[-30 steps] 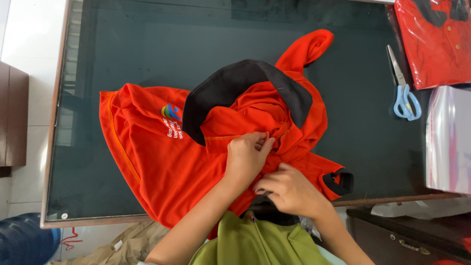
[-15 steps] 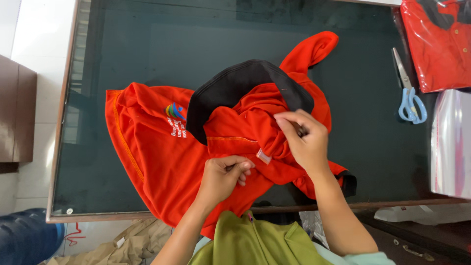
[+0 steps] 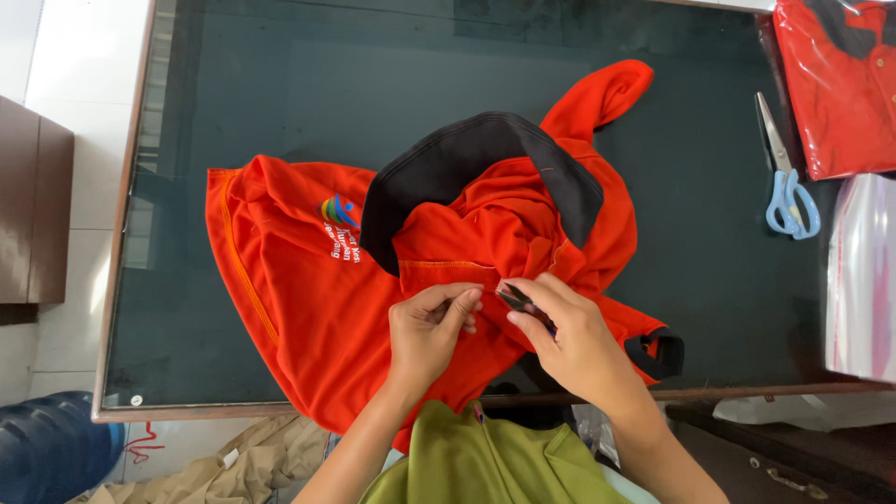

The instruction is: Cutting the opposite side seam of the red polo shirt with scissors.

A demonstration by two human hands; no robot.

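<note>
Left hand [image 3: 425, 331] resting on the orange shirt [image 3: 308, 308], fingers curled in, fingertips [image 3: 467, 301] pinching a bit of the cloth. Right hand [image 3: 574, 336] just beside it, closed around a small dark tool [image 3: 513, 297], maybe a thread snipper; too small to be sure. Tip of the tool pointing at the left fingertips, almost touching the cloth there. Both hands close together, low in the middle of the view, over the near part of the shirt.

Orange shirt spread out in a messy heap on the dark glass table [image 3: 280, 93]. Black collar [image 3: 467, 159] curving like an arch above the hands. Small colourful logo [image 3: 338, 213] on the left part of the shirt, with white letters under it. One sleeve [image 3: 602, 93] sticking up toward the far side. Black cuff [image 3: 658, 353] near the table's near edge, right of the right hand. Bottom of the shirt hanging over the near edge.

Scissors with blue handles [image 3: 789, 191] lying on the table, well apart from the hands, off to the right. Folded red shirt in a clear bag [image 3: 835, 84] in the far right corner. Clear plastic bags [image 3: 863, 280] just below it, on the right edge. Green top [image 3: 485, 462] worn by the person, at the bottom. Blue water jug [image 3: 47, 448] on the floor, bottom left.
</note>
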